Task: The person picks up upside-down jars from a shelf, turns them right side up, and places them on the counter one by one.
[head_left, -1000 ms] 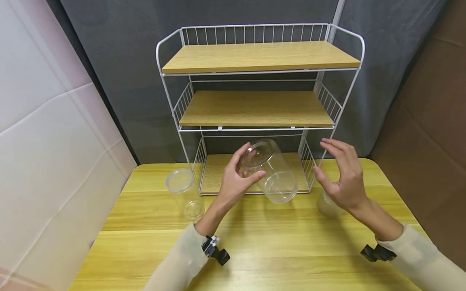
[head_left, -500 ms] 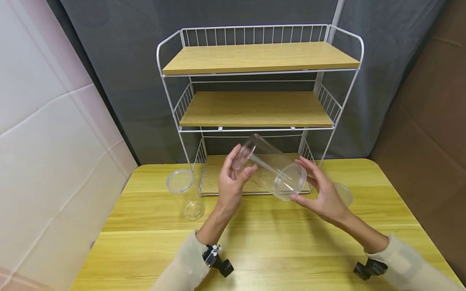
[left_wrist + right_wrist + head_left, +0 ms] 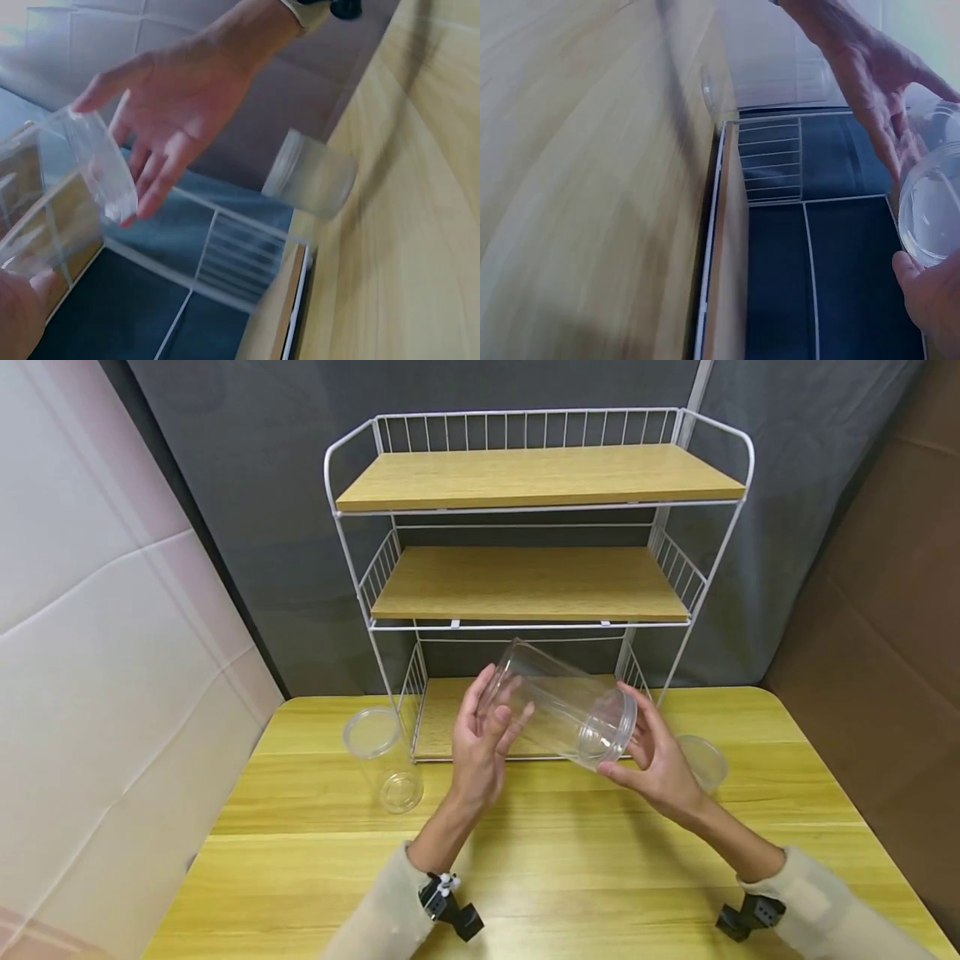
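Note:
A clear plastic jar [image 3: 555, 706] is tilted in the air in front of the rack's lowest shelf, both hands on it. My left hand [image 3: 476, 747] holds its upper left end, fingers and thumb on either side. At the lower right end, my right hand [image 3: 663, 772] grips the rim between thumb and fingers. The right wrist view shows the jar's round end [image 3: 934, 210] close up; whether a clear lid covers it, I cannot tell. A second clear jar [image 3: 372, 735] stands on the table at left. Another jar [image 3: 703, 762], partly hidden behind my right hand, stands at right.
A white wire rack with three wooden shelves [image 3: 536, 581] stands at the back of the wooden table [image 3: 570, 877]. Dark cloth [image 3: 277, 527] hangs behind it. A pale panel [image 3: 120, 652] borders the left side and a brown one [image 3: 877, 585] the right.
My right hand has come left from beside the right-hand jar and taken hold of the held jar's rim. The held jar has turned, its rim end swinging rightward.

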A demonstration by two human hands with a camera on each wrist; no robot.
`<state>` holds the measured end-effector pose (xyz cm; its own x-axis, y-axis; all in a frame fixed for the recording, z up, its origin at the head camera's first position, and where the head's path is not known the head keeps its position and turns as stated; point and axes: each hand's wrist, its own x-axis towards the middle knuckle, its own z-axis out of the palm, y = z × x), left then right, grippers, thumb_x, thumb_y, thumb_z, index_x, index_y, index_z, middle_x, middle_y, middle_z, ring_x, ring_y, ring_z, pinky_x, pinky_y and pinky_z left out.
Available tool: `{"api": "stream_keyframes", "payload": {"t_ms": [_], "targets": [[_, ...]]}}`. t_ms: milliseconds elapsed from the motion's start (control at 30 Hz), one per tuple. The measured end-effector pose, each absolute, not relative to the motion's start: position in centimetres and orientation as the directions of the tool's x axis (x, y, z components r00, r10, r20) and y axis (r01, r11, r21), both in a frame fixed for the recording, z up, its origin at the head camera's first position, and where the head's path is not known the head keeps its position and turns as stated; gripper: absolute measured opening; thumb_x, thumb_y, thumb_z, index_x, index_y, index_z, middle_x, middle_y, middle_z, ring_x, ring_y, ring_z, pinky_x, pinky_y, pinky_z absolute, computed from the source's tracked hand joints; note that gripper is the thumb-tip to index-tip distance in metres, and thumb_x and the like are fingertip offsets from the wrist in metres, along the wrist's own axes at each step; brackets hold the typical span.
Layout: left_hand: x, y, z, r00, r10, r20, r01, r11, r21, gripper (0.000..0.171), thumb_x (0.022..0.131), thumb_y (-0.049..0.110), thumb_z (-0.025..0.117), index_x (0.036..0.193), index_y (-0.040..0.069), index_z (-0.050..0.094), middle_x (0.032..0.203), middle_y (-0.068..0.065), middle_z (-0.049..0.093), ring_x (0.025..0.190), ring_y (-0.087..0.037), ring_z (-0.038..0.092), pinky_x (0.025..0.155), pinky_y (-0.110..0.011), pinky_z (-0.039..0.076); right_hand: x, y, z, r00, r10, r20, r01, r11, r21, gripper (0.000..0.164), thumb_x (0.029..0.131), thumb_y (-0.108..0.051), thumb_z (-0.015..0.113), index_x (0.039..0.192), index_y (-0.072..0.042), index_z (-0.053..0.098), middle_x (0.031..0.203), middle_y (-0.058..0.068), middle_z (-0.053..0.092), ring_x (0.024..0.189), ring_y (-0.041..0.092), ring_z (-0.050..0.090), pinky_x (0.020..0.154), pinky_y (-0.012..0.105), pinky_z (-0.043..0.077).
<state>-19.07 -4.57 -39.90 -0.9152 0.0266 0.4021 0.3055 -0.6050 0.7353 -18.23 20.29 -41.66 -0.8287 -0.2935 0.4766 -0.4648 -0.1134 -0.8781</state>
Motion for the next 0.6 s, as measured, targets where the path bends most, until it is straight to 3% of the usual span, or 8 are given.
{"api": "stream_keyframes", "payload": {"t_ms": [133,333,400,500,600], "targets": [[-19.3,-5.9,-40.1,-0.905,0.106,0.413,0.288,-0.563,0.775,0.118,0.083,0.049,0.088,0.165,-0.002,0.020,0.166,-0.027,0.032,0.147,-0.026,0.046,0.117,-0.043,0.047,-18.5,20.6,-40.9,-0.819,-0.297,0.491,-0.488,-0.090,-0.868,0.100,0.080,0.022,0.070,0.165,-0.002,0.025,0.149,0.013,0.048,0.134,0.014,0.057,0.103,0.028,0.056],[-19.8,-8.6,-40.7,-0.879,0.167,0.446,0.396,-0.262,0.880,0.112,0.085,0.048,0.087,0.168,0.006,0.023,0.170,-0.018,0.029,0.158,-0.030,0.030,0.123,-0.031,0.037,-19.0,20.9,-39.2,-0.798,-0.300,0.523,-0.535,-0.049,-0.844,0.099,0.078,0.023,0.071,0.165,0.000,0.029,0.150,0.009,0.048,0.134,0.015,0.054,0.111,0.025,0.048],[-19.9,-9.4,-40.8,-0.861,0.198,0.469,0.443,-0.160,0.882,0.106,0.088,0.040,0.087,0.168,0.010,0.025,0.172,-0.014,0.028,0.160,-0.028,0.027,0.125,-0.033,0.034,-19.2,21.0,-38.7,-0.790,-0.296,0.537,-0.549,-0.048,-0.834,0.098,0.077,0.024,0.071,0.164,0.002,0.031,0.152,0.010,0.047,0.134,0.017,0.053,0.112,0.025,0.048],[-20.0,-10.0,-40.8,-0.840,0.236,0.488,0.496,-0.030,0.868,0.096,0.090,0.016,0.087,0.168,0.014,0.030,0.172,-0.008,0.031,0.158,-0.025,0.031,0.125,-0.039,0.035,-19.5,21.0,-38.1,-0.775,-0.298,0.557,-0.574,-0.038,-0.818,0.098,0.075,0.025,0.073,0.162,0.003,0.034,0.154,0.011,0.047,0.136,0.019,0.052,0.112,0.025,0.049],[-20.0,-10.4,-40.7,-0.824,0.241,0.513,0.544,0.081,0.835,0.097,0.085,-0.001,0.087,0.165,0.013,0.036,0.171,-0.008,0.035,0.156,-0.022,0.035,0.125,-0.041,0.036,-19.8,20.8,-37.5,-0.763,-0.314,0.565,-0.591,-0.013,-0.806,0.098,0.074,0.026,0.075,0.161,0.003,0.037,0.155,0.013,0.047,0.137,0.020,0.051,0.111,0.025,0.050]]}}
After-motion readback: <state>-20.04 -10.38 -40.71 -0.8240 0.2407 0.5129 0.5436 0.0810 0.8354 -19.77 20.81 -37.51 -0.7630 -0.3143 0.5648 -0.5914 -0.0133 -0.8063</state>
